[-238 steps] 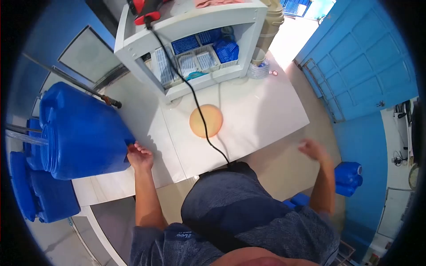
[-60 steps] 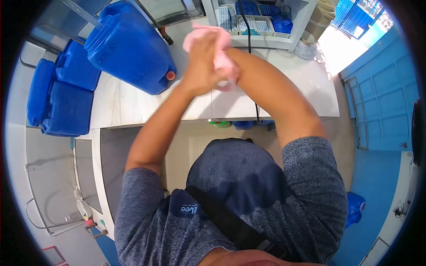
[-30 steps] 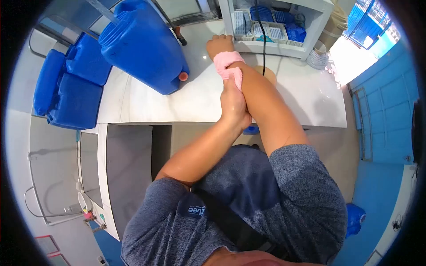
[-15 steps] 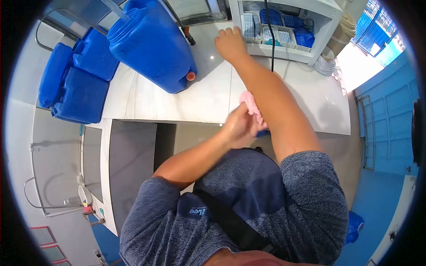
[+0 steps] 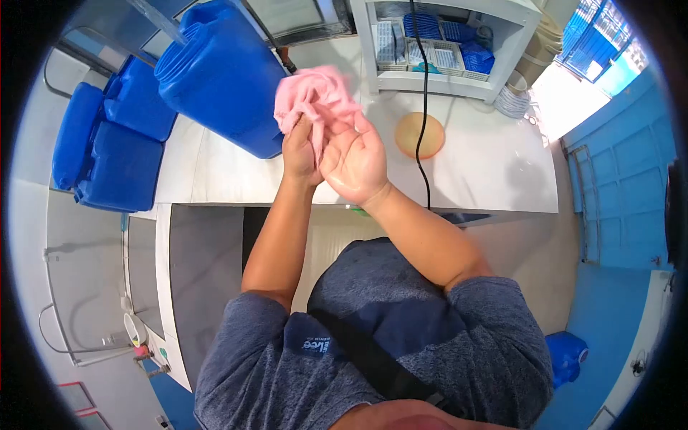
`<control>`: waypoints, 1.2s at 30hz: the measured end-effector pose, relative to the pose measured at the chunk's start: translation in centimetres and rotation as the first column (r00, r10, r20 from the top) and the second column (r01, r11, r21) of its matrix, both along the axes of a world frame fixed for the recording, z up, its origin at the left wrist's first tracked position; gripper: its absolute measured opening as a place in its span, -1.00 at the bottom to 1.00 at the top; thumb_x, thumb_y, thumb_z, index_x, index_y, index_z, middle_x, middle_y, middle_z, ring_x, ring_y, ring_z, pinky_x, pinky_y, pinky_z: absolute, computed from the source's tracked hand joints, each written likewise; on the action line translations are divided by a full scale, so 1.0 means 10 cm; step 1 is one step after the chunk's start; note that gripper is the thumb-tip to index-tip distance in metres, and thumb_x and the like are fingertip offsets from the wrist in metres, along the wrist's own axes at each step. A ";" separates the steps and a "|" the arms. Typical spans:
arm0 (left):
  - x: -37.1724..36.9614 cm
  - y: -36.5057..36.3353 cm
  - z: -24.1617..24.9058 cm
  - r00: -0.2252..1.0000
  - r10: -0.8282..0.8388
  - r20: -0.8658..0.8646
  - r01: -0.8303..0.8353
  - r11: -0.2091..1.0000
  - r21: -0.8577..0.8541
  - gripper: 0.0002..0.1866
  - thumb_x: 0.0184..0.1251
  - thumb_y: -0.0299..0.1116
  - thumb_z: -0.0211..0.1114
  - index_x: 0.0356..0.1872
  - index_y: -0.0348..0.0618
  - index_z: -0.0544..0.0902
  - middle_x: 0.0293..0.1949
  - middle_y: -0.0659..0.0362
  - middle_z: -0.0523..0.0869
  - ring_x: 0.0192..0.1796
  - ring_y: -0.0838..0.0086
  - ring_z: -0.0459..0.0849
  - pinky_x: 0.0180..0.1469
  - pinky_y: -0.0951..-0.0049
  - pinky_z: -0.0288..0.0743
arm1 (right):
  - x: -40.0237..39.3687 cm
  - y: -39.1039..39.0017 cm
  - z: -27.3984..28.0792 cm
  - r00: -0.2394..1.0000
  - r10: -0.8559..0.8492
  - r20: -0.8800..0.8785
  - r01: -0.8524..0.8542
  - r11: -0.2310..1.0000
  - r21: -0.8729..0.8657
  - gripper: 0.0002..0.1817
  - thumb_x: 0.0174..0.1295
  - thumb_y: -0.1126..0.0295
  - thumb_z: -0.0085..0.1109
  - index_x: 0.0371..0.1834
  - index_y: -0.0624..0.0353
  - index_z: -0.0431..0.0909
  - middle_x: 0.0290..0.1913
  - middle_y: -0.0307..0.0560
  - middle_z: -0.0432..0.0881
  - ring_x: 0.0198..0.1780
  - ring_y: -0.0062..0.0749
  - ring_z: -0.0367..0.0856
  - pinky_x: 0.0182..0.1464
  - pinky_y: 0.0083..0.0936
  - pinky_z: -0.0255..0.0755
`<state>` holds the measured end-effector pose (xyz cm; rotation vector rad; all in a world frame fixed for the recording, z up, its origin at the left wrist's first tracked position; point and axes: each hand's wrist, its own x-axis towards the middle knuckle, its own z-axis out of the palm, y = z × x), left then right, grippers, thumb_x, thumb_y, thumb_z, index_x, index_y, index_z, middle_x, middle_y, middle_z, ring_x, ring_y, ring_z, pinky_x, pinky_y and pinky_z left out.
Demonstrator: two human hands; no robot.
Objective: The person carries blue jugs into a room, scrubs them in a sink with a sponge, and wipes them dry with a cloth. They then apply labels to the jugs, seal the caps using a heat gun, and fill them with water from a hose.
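Note:
A crumpled pink cloth is gripped in my left hand, just above the counter's front part. My right hand is turned palm up right beside it, fingers loosely apart, with the cloth against the fingertips. The right palm looks wet and shiny. Left of the cloth stands a large blue jug, its mouth uncapped, with a clear stream or tube entering it. The cloth hides part of the jug's lower right side.
A black cable hangs across a round yellowish disc on the white counter. Behind it, a white shelf holds baskets of blue and white packets. Other blue jugs stand at left; stacked pails at back right.
My right arm has drawn back from its reach toward the shelf and turned palm up. My left hand has lifted the cloth off the right forearm, up and left. The yellowish disc now shows.

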<state>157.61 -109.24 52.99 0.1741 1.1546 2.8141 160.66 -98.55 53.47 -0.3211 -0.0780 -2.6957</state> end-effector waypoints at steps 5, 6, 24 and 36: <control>0.16 0.12 0.28 0.995 -0.036 0.091 0.044 0.995 -0.090 -0.65 0.54 -0.29 0.10 0.21 -0.22 0.56 0.07 0.03 0.71 0.07 0.29 0.73 0.09 0.27 0.66 | 0.25 0.21 0.06 0.712 0.047 -0.701 0.508 0.655 0.560 0.01 0.45 -0.09 0.06 0.55 0.58 -0.17 0.58 0.22 0.06 0.63 -0.18 -0.05 0.60 -0.34 -0.12; 0.18 0.13 0.31 0.984 -0.018 0.175 0.043 0.989 -0.140 -0.66 0.53 -0.29 0.12 0.19 -0.23 0.58 0.05 0.03 0.72 0.04 0.31 0.75 0.04 0.28 0.68 | 0.25 0.23 0.08 0.635 0.068 -0.770 0.501 0.722 0.477 0.15 0.42 -0.11 0.11 0.57 0.61 -0.38 0.64 0.27 -0.14 0.68 -0.17 -0.25 0.62 -0.35 -0.21; 0.69 0.53 0.70 0.853 -0.469 -0.228 -0.239 0.037 -0.970 -0.53 0.19 0.00 0.47 -0.07 -0.17 0.70 -0.24 0.05 0.75 -0.18 0.12 0.75 -0.05 0.17 0.63 | 0.41 1.89 0.12 0.274 0.330 -0.903 0.961 -0.134 0.243 -0.18 0.40 0.22 0.28 0.59 0.27 0.06 0.44 0.09 0.42 0.41 -0.28 0.43 0.41 -0.32 0.33; 0.35 0.51 0.02 0.976 -0.193 0.098 0.194 0.579 -0.792 -0.23 0.45 0.08 0.25 0.53 -0.11 0.26 0.45 0.05 0.43 0.48 0.21 0.36 0.50 0.10 0.14 | -0.34 3.00 1.25 0.442 -0.452 -0.775 0.729 -0.321 0.604 -0.75 0.57 0.32 -0.17 0.04 0.20 0.49 -0.16 -0.04 0.70 -0.81 -0.48 0.47 -0.83 -0.45 0.23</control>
